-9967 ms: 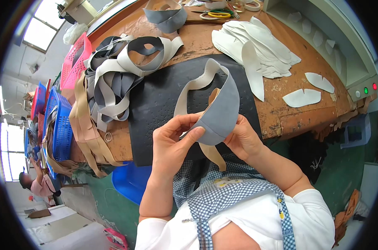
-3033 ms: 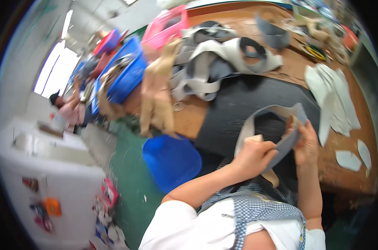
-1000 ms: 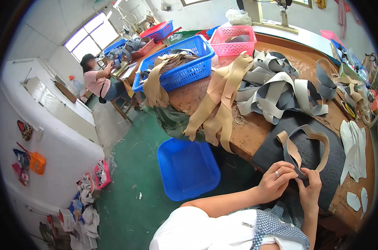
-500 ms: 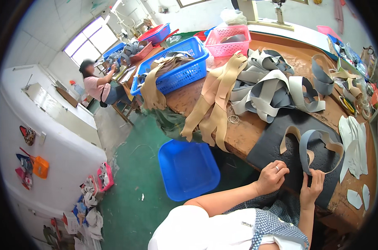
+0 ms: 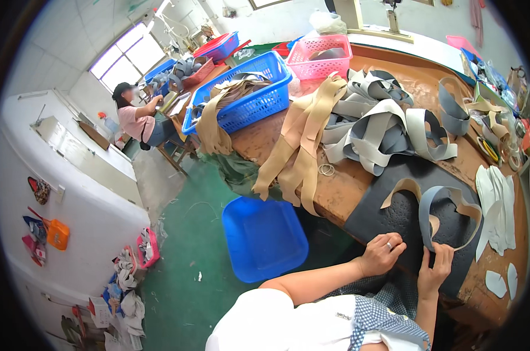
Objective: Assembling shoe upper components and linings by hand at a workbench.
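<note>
My right hand (image 5: pixel 436 269) pinches the lower edge of a long strip (image 5: pixel 424 217), grey on one face and beige on the other. The strip stands on edge in an open loop on a black mat (image 5: pixel 364 216), and its beige tail (image 5: pixel 406 186) curves off toward the left. Close by on the left, my left hand (image 5: pixel 382 254) has its fingers curled together at the mat's near edge, with a ring on one finger. Whatever may sit between those fingertips is too small to make out.
Tan strips (image 5: pixel 303 140) hang over the table edge beside a heap of grey and white strips (image 5: pixel 376 131). Blue (image 5: pixel 259 105) and pink baskets (image 5: pixel 320 70) stand behind. White pieces (image 5: pixel 496 205) lie right. A blue tub (image 5: pixel 265 240) sits below; a person (image 5: pixel 139 117) sits far left.
The strip's loop has shifted slightly, and its beige tail has swung a little to the left. Both hands have barely moved, keeping the same closed shape.
</note>
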Available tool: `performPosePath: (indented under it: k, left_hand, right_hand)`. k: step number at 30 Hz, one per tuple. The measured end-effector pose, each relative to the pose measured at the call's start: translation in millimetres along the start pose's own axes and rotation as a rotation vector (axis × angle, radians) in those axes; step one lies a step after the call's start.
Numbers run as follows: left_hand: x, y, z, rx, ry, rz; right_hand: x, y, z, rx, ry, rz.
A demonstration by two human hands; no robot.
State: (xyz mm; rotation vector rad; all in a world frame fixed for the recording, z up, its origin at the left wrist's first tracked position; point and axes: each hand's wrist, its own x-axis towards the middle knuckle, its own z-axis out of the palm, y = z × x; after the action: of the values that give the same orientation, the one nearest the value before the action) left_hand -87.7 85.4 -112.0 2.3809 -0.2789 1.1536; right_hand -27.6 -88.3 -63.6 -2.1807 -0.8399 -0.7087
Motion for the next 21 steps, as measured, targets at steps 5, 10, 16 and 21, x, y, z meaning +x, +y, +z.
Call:
performPosePath:
  k: [5, 10, 16, 21]
  left_hand:
    - [1, -3, 2, -0.001, -0.006, 0.009]
    - [4, -4, 3, 0.026, -0.013, 0.007]
    - [2, 0, 0, 0.040, 0.002, 0.001]
    - [-1, 7, 5, -0.005, 0.004, -0.004]
  right_hand:
    - [2, 2, 1, 0.012, -0.002, 0.005]
    - [3, 4, 4, 0.007, 0.002, 0.008]
    - [2, 2, 0, 0.017, -0.007, -0.014]
    - [-8, 5, -5, -0.013, -0.028, 0.031]
